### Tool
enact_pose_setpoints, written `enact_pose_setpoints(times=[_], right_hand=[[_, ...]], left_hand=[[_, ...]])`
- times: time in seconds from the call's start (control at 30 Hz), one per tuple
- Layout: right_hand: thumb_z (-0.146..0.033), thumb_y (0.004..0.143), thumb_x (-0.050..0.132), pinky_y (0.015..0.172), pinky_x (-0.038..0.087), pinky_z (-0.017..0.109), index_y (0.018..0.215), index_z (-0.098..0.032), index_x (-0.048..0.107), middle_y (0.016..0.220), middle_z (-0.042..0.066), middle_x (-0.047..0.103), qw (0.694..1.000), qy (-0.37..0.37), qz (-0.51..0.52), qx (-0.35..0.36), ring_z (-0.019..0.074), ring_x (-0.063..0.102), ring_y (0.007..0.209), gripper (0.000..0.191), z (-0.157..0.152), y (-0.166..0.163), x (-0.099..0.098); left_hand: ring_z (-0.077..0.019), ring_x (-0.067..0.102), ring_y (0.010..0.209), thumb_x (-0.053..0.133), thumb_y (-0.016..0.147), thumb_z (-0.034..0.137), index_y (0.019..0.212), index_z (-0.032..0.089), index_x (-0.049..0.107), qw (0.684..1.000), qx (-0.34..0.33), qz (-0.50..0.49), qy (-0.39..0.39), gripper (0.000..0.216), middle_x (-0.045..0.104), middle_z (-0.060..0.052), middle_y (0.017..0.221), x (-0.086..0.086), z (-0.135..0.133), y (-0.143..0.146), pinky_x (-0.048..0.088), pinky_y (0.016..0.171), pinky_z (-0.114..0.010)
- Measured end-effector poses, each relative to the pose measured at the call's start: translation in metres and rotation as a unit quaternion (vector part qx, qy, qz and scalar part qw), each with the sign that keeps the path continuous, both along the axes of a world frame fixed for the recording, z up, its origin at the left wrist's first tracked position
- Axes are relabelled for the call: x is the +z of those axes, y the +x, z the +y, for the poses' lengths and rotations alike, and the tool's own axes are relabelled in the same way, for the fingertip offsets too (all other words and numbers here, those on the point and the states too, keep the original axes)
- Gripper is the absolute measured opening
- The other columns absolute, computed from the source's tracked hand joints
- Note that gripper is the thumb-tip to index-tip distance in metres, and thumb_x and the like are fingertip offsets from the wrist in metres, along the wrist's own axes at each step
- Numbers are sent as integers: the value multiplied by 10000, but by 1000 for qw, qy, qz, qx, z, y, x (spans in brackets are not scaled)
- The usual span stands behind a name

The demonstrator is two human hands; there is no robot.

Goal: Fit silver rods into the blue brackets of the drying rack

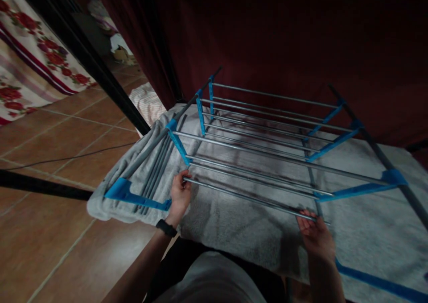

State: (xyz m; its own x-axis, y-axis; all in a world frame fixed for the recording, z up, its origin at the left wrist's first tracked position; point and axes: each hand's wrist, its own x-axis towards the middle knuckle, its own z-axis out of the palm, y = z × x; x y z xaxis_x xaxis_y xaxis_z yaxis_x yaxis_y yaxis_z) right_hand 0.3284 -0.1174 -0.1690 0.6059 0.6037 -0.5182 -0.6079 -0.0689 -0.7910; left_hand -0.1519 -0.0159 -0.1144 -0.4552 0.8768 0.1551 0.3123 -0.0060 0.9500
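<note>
A thin metal rod (240, 195) spans the space between my hands, at the near side of a partly built rack (267, 149). My left hand (181, 193) has its fingers closed around the rod's left end. Near the other end, my right hand (316, 234) grips the rod, and its tip sticks out past the fingers. The rack has grey side tubes, blue plastic brackets and several metal rods across it. A blue bracket (137, 199) on the near left stands beside my left wrist. Another blue bracket (377, 280) lies low on the right, beyond my right hand.
Several loose grey tubes (157, 169) lie on the grey blanket (234, 236) to the left. A dark post (110, 89) rises at the left, and a dark red curtain (284, 39) hangs behind. Tiled floor (50, 231) and a cable (73, 156) show at the left.
</note>
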Motion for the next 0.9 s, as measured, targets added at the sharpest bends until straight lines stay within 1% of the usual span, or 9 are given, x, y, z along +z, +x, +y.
enact_pose_setpoints(times=[0.07, 0.13, 0.2, 0.27, 0.4, 0.57, 0.67, 0.73, 0.9], right_hand=[[-348, 824, 687, 872, 631, 341, 770, -284, 670, 872, 8, 735, 1000, 2, 5, -2, 165, 755, 878, 86, 0, -1, 0], [-356, 844, 674, 877, 628, 329, 769, -284, 666, 881, 4, 738, 1000, 4, 7, -3, 157, 752, 880, 104, -1, -3, 0], [-371, 856, 668, 888, 626, 329, 777, -282, 663, 895, 2, 742, 1000, 7, 6, -6, 158, 752, 889, 119, -1, -5, 0], [-385, 858, 665, 894, 627, 335, 787, -275, 661, 908, 5, 746, 1000, 4, 9, -13, 166, 754, 903, 130, -1, -7, 0], [-371, 867, 662, 891, 630, 338, 807, -264, 653, 923, 0, 753, 1000, 5, 15, -16, 169, 758, 936, 123, 1, -9, 0], [-370, 874, 680, 857, 644, 342, 822, -263, 649, 928, 6, 767, 1000, 10, 18, 5, 178, 764, 937, 123, 5, -21, 3], [-347, 882, 673, 827, 645, 312, 842, -254, 660, 911, 16, 775, 999, 20, 25, 5, 171, 768, 915, 102, 9, -35, 9], [-356, 862, 704, 830, 648, 321, 861, -255, 667, 895, 14, 778, 999, 36, 14, 14, 181, 769, 905, 108, 12, -43, 14], [-320, 805, 743, 778, 639, 286, 898, -246, 696, 877, 7, 786, 999, 42, 17, 8, 165, 763, 854, 128, 17, -44, 25]], left_hand=[[-169, 704, 886, 715, 761, 219, 1195, 246, 598, 994, -3, -109, 15, 450, 673, -35, 1084, 2, 1, 4, 560, 891, -350], [-165, 731, 887, 773, 714, 186, 1212, 264, 582, 966, 2, -257, 22, 539, 691, -14, 1096, 7, 0, 6, 554, 950, -375], [-177, 749, 901, 780, 700, 151, 1170, 254, 588, 929, 14, -370, 15, 518, 724, -8, 1050, 12, -2, 7, 546, 988, -406], [-191, 758, 914, 770, 718, 129, 1112, 222, 598, 903, 17, -430, 0, 440, 753, -24, 991, 16, -4, 9, 549, 993, -415], [-190, 766, 929, 771, 798, 129, 1046, 190, 618, 878, 12, -477, -22, 297, 780, -44, 939, 19, -7, 15, 578, 967, -383], [-177, 769, 909, 743, 874, 160, 948, 160, 667, 859, 15, -506, -75, 106, 786, -64, 930, 15, -11, 27, 599, 916, -329], [-186, 770, 933, 775, 858, 195, 920, 157, 703, 858, -31, -501, -109, 102, 796, -76, 965, 12, -14, 36, 604, 908, -333], [-197, 771, 943, 816, 806, 187, 846, 176, 710, 857, -57, -498, -123, 114, 799, -54, 950, 10, -16, 41, 609, 916, -356], [-189, 772, 922, 835, 758, 173, 700, 216, 665, 869, -49, -473, -135, 185, 790, 6, 858, 5, -12, 44, 620, 906, -357]])
